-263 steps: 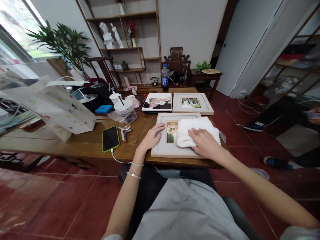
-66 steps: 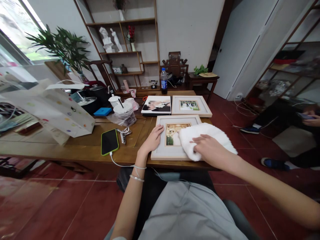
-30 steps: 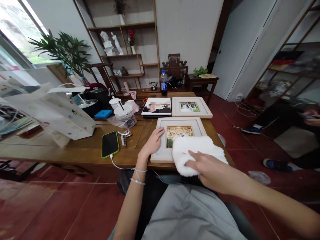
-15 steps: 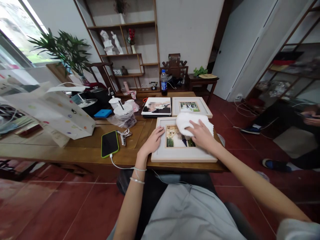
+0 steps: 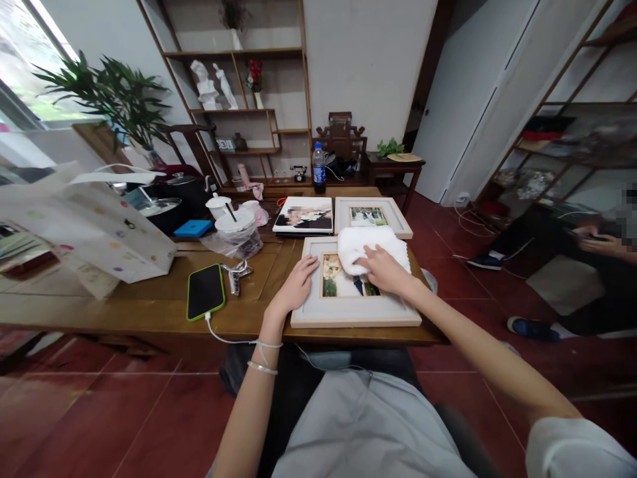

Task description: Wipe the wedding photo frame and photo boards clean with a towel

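Note:
A pale wooden picture frame with a photo lies flat near the front edge of the wooden table. My left hand rests flat on the frame's left border, fingers spread. My right hand presses a white fluffy towel down on the frame's upper part, fingers flat on top of the cloth. A second frame and a photo book lie just behind.
A green-cased phone on a cable and a metal clip lie to the left. Farther left are lidded cups, a white paper bag and a pot. A bottle stands at the back. Another person sits at right.
My right hand swept the towel from the frame's near edge up to its far part. The photo's lower half is now uncovered. My left hand stayed on the left border.

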Motion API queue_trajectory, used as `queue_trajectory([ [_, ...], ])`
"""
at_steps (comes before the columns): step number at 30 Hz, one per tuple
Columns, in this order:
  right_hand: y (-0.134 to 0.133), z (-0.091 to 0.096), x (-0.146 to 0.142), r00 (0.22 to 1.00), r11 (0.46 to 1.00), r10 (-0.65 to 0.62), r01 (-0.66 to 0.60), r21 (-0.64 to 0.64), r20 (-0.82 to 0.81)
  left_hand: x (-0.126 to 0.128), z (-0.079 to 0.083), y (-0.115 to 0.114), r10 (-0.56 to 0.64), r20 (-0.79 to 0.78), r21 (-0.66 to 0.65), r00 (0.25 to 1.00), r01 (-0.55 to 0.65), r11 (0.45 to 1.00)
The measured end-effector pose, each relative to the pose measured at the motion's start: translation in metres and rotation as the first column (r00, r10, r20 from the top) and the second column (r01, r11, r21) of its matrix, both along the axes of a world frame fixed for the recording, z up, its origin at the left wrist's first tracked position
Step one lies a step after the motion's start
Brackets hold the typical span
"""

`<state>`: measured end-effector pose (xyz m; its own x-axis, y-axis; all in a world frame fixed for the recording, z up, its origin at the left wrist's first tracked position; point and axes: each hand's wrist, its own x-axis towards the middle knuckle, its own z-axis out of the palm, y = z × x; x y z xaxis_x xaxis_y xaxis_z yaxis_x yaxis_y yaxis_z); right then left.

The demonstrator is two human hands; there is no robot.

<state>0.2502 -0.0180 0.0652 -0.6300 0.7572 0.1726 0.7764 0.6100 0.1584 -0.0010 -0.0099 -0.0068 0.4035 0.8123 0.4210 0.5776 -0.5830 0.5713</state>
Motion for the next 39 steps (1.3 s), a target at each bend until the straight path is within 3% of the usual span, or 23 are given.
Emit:
queue_trajectory([
  [7, -0.097, 0.016, -0.012, 0.996, 0.983, -0.091, 0.087, -0.164, -0.017, 0.0, 0.001, -0.001, 0.002, -0.006, 0.006, 1.0, -0.002, 1.0],
  [10, -0.114, 0.015, -0.016, 0.994, 0.977, -0.099, 0.087, -0.197, -0.055, -0.001, -0.001, 0.0, -0.006, -0.003, 0.01, 1.0, 0.006, 1.0],
  [14, -0.088, 0.001, -0.008, 0.985, 0.989, -0.129, 0.12, -0.088, -0.117, -0.004, -0.003, 0.002, -0.03, -0.009, 0.008, 1.0, 0.03, 1.0],
  [18, -0.033, -0.009, 0.009, 0.98, 0.986, -0.146, 0.156, 0.063, -0.132, -0.005, -0.003, 0.003, -0.042, -0.016, 0.003, 0.999, 0.042, 0.999],
  [22, 0.021, -0.007, 0.022, 0.975, 0.966, -0.152, 0.181, 0.186, -0.161, -0.005, -0.002, 0.003, -0.049, -0.019, 0.002, 0.999, 0.049, 0.999],
  [27, 0.055, -0.003, 0.019, 0.988, 0.986, -0.127, 0.135, 0.098, -0.087, -0.005, 0.0, 0.002, -0.049, -0.021, -0.014, 0.999, 0.049, 0.999],
  [30, 0.051, 0.0, 0.011, 0.995, 0.994, -0.101, 0.102, 0.035, -0.027, -0.005, 0.0, 0.002, -0.045, -0.015, -0.011, 0.999, 0.045, 0.999],
  [33, 0.031, 0.004, 0.007, 0.997, 0.997, -0.073, 0.073, -0.012, 0.021, -0.005, 0.0, 0.001, -0.046, -0.019, -0.002, 0.999, 0.046, 0.999],
  [39, -0.046, 0.013, 0.007, 0.997, 0.98, 0.07, -0.065, -0.188, 0.016, -0.004, 0.0, 0.0, -0.033, -0.009, 0.005, 0.999, 0.033, 0.999],
])
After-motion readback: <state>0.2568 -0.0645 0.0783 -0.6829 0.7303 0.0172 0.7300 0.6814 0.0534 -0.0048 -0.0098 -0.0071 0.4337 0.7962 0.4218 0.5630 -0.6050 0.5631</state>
